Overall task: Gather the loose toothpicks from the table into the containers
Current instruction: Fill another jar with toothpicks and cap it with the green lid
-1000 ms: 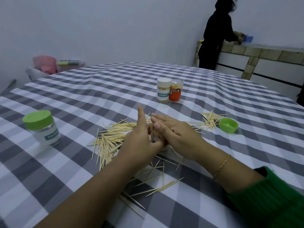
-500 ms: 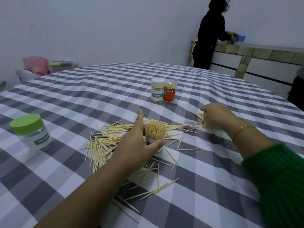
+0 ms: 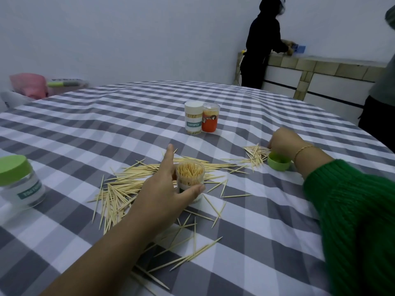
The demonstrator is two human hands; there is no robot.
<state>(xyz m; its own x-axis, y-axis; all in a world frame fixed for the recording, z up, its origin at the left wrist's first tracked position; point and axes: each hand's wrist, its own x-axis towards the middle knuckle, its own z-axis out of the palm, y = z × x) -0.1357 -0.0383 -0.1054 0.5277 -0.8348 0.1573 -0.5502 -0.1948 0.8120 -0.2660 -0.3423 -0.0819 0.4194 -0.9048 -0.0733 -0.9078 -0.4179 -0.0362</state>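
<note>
An open clear toothpick container (image 3: 190, 176), packed with upright toothpicks, stands mid-table. My left hand (image 3: 158, 193) grips it with the thumb across its front and the index finger pointing straight up. Loose toothpicks (image 3: 128, 184) lie fanned out left of and in front of it. A smaller pile of toothpicks (image 3: 254, 155) lies to the right, beside an upturned green lid (image 3: 279, 161). My right hand (image 3: 282, 141) reaches over that lid, its fingers curled down onto the pile's far end.
A clear jar with a green cap (image 3: 17, 182) stands at the left edge. A white-capped toothpick container (image 3: 193, 117) and an orange one (image 3: 210, 118) stand together further back. A person in black (image 3: 260, 43) works at a counter behind; someone else (image 3: 382, 92) stands at right.
My right hand left the container's mouth and moved right to the small pile by the green lid. The left hand kept its grip on the container.
</note>
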